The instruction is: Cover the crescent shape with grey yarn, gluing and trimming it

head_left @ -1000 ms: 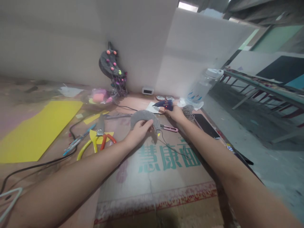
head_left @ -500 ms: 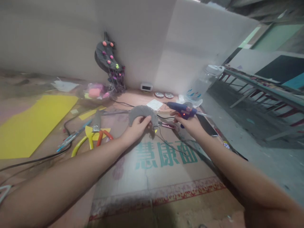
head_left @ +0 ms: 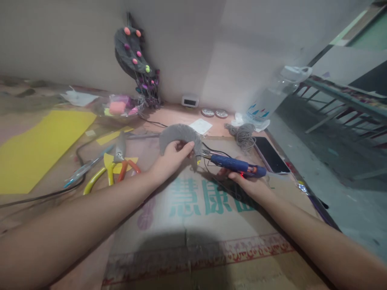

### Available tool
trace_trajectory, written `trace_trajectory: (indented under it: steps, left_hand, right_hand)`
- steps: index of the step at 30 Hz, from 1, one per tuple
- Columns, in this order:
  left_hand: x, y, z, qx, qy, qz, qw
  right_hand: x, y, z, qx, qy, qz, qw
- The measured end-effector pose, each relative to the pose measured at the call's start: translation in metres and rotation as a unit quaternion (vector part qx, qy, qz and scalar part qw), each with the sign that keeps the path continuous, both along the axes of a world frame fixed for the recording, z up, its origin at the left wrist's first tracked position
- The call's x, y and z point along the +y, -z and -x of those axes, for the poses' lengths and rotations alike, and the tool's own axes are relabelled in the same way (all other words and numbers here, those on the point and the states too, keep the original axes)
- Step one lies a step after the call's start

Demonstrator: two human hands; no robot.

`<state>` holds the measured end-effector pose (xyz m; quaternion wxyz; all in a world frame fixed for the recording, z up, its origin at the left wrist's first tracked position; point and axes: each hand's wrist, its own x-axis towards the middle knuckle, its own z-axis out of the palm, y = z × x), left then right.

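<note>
My left hand [head_left: 177, 155] grips a grey crescent shape [head_left: 178, 135] that looks wrapped in yarn, thumb on its inner edge. In my right hand [head_left: 246, 181] is a blue glue gun [head_left: 232, 162], its small red light lit and a clear glue stick poking out at the back. The nozzle points left and is at the crescent's right end; whether it touches cannot be made out. A thin strand of yarn hangs by that end. Left of my left hand lie scissors or snips [head_left: 119, 151] with a grey blade, and pliers with yellow handles [head_left: 98, 180].
A larger crescent with pompoms [head_left: 130, 54] leans on the wall. Along the back stand a bag of pink pieces [head_left: 117, 108], a small digital clock [head_left: 190, 101] and a water bottle [head_left: 269, 98]. Yarn [head_left: 243, 135] and a phone [head_left: 271, 155] lie right, yellow sheet [head_left: 45, 149] left.
My right hand has brought the glue gun down and toward the crescent's right end, uncovering the yarn bundle and phone. The left hand keeps its hold. The view has shifted slightly.
</note>
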<state>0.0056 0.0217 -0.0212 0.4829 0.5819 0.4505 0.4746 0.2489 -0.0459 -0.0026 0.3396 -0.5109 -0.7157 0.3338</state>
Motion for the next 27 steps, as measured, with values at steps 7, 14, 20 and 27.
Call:
trace_trajectory:
  steps: [7, 14, 20, 27]
  left_hand:
    - [-0.005, -0.008, -0.001, -0.014, -0.018, 0.012, 1.0]
    - [-0.007, -0.009, -0.002, -0.02, -0.019, 0.011, 1.0]
    - [-0.006, -0.005, -0.002, -0.023, -0.017, 0.0, 1.0]
    - [-0.005, -0.006, -0.003, -0.023, -0.022, 0.001, 1.0]
  right_hand:
    - [0.001, -0.004, 0.005, -0.056, 0.019, -0.031, 0.998]
    - [0.001, -0.007, 0.011, -0.059, 0.02, -0.049, 0.997]
    - [0.002, -0.001, 0.009, -0.067, 0.013, -0.061, 0.996]
    - [0.002, 0.002, 0.007, -0.084, 0.005, -0.068, 0.994]
